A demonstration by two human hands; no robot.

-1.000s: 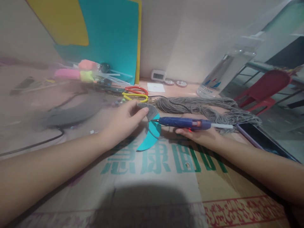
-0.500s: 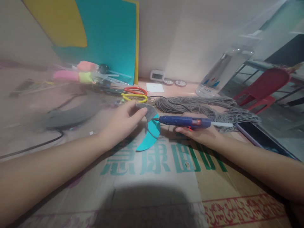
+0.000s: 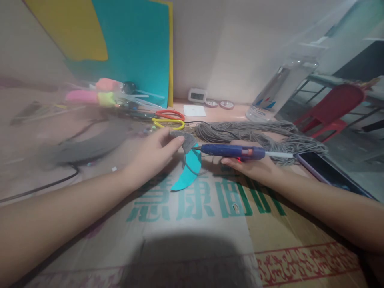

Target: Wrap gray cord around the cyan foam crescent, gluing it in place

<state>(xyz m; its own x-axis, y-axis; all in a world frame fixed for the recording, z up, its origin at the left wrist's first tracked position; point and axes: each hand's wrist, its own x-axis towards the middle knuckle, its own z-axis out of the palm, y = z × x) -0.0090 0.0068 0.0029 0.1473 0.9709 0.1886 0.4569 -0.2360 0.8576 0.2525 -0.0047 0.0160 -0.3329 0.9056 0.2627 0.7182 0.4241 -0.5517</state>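
Note:
My left hand (image 3: pixel 160 150) is closed, thumb and fingers pinching the upper end of a turquoise crescent-shaped piece (image 3: pixel 191 170). Grey yarn (image 3: pixel 186 141) covers that upper end in close rows, and a loose strand curves down over the bare turquoise part. In my right hand (image 3: pixel 249 162) is a blue hot glue gun (image 3: pixel 222 151), with a white glue stick (image 3: pixel 279 155) poking out of its back and a red light glowing below. Its metal nozzle points left and meets the crescent at the edge of the yarn, though I cannot see whether glue is coming out.
Behind my hands lie a hank of grey yarn (image 3: pixel 246 132) and scissors with red and yellow handles (image 3: pixel 169 120). A phone (image 3: pixel 333 174) rests at right, near a clear bottle (image 3: pixel 279 90). Printed cardboard (image 3: pixel 192 240) covers the table, and coloured sheets (image 3: pixel 138 48) lean on the wall.
The glue gun's nozzle has moved slightly up the crescent, towards the edge of the yarn. The whole view has shifted very slightly; both hands keep their holds.

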